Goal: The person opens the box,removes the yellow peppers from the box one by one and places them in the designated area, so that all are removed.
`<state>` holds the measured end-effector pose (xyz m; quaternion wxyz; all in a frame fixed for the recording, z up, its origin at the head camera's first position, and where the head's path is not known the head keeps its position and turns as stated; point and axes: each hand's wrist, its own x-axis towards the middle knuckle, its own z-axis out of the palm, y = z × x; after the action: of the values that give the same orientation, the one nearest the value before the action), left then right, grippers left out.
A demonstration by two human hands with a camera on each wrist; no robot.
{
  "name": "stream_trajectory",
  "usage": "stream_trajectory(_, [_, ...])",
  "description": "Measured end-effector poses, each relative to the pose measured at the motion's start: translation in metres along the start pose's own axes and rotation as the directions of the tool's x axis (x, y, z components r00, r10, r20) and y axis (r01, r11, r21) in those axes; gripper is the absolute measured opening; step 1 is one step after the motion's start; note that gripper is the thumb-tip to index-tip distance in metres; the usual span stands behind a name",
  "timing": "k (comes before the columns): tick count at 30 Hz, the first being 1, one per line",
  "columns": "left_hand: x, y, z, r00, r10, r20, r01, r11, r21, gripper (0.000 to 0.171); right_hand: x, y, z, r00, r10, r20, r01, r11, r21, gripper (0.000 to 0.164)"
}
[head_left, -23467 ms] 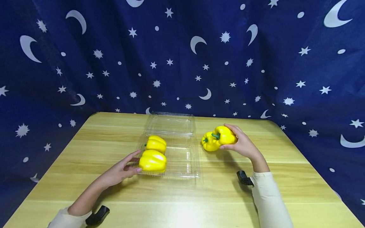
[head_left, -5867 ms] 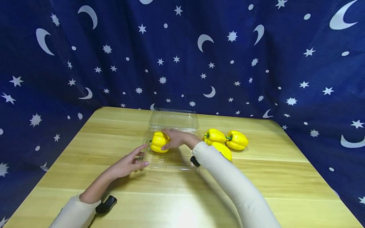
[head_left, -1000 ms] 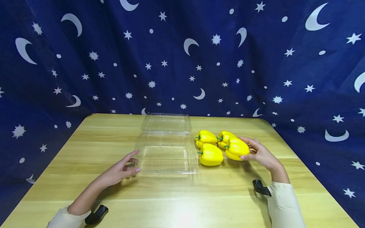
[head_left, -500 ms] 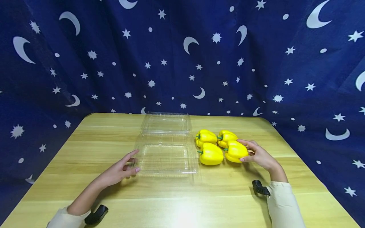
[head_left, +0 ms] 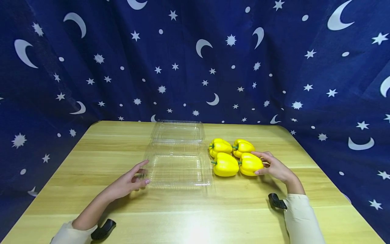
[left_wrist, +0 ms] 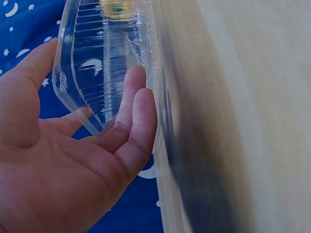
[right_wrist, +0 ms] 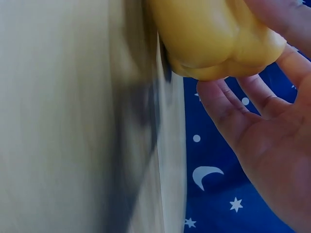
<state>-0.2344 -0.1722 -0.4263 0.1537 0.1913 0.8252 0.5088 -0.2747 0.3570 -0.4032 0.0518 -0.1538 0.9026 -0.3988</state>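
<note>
My right hand (head_left: 275,167) holds a yellow bell pepper (head_left: 250,164) at its right side, the thumb at the near side and fingers at the far side. In the right wrist view, fingertips meet the blunt end of this pepper (right_wrist: 214,34), which sits low at the table. It forms a two-by-two cluster with other yellow bell peppers (head_left: 225,165), green stems facing left. My left hand (head_left: 126,183) is at the left edge of a clear hinged plastic container (head_left: 179,184). Its fingers are relaxed, fingertips right at the container's wall (left_wrist: 92,63) in the left wrist view.
The container's raised lid (head_left: 178,132) lies back toward the far table edge. Beyond the wooden table (head_left: 170,217) hangs a dark blue curtain (head_left: 182,51) with moons and stars. Black wrist devices (head_left: 103,230) sit below both forearms.
Earlier, peppers were moved from the container to the right of it. In the last second my right hand lowered the last pepper toward me onto the table, beside the others. My left hand stayed put.
</note>
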Motion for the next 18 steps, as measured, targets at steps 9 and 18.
stream_trajectory(9, [0.0008, 0.0009, -0.0001, 1.0, 0.007, 0.006, -0.006, 1.0, -0.002, 0.074, -0.0018, -0.0032, 0.0001, 1.0, -0.015, 0.027, 0.015, 1.0, 0.003, 0.073])
stream_trajectory(18, [-0.001, 0.0018, 0.0, 1.0, 0.011, 0.001, -0.011, 1.0, -0.003, 0.074, -0.0022, -0.0015, -0.0017, 0.999, 0.0, 0.05, 0.001, 1.0, -0.008, 0.073])
